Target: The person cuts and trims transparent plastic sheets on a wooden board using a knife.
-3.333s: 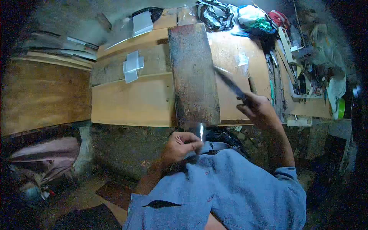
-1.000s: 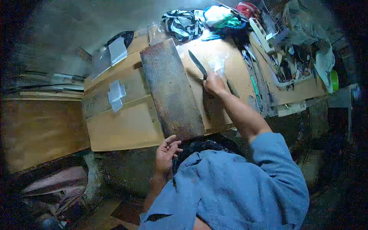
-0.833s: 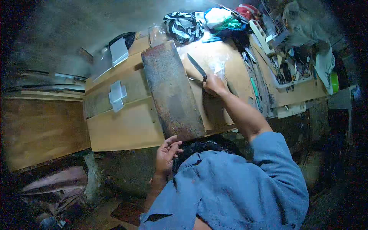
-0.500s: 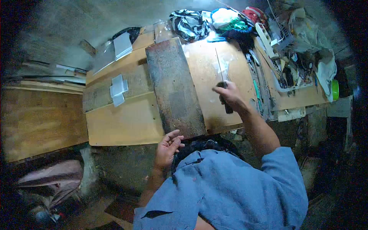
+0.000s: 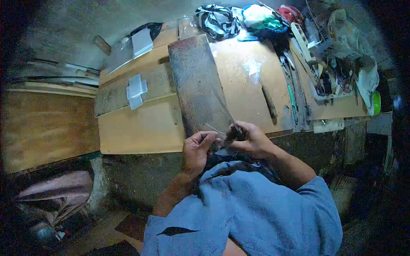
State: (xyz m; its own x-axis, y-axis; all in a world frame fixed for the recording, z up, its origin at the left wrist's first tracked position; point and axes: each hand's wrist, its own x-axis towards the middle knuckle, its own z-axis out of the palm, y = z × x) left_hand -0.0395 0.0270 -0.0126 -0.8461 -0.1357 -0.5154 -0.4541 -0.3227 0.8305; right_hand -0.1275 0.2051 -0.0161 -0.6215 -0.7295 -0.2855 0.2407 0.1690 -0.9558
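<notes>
Both hands are close together at the near end of a long dark board (image 5: 198, 81). My left hand (image 5: 198, 149) is pinched on a small clear piece (image 5: 215, 131), thin and blurred. Just right of it, my right hand (image 5: 250, 138) is wrapped round the dark handle of a knife (image 5: 226, 110), whose blurred blade points up and left over the board. Another dark-handled tool (image 5: 269, 101) lies on the table to the right. Small clear sheets (image 5: 136, 91) lie in a pile left of the board.
Wide tan panels (image 5: 141, 132) cover the table. White sheets (image 5: 142, 42) lie at the back left. A striped bag (image 5: 218, 22) and a white and green bundle (image 5: 262, 21) are at the back. A tray (image 5: 331, 98) of tools stands at the right, near a green object (image 5: 376, 103).
My right hand has come down and left with the knife, beside my left hand. The left fingers have closed on a clear piece. The camera view has shifted slightly.
</notes>
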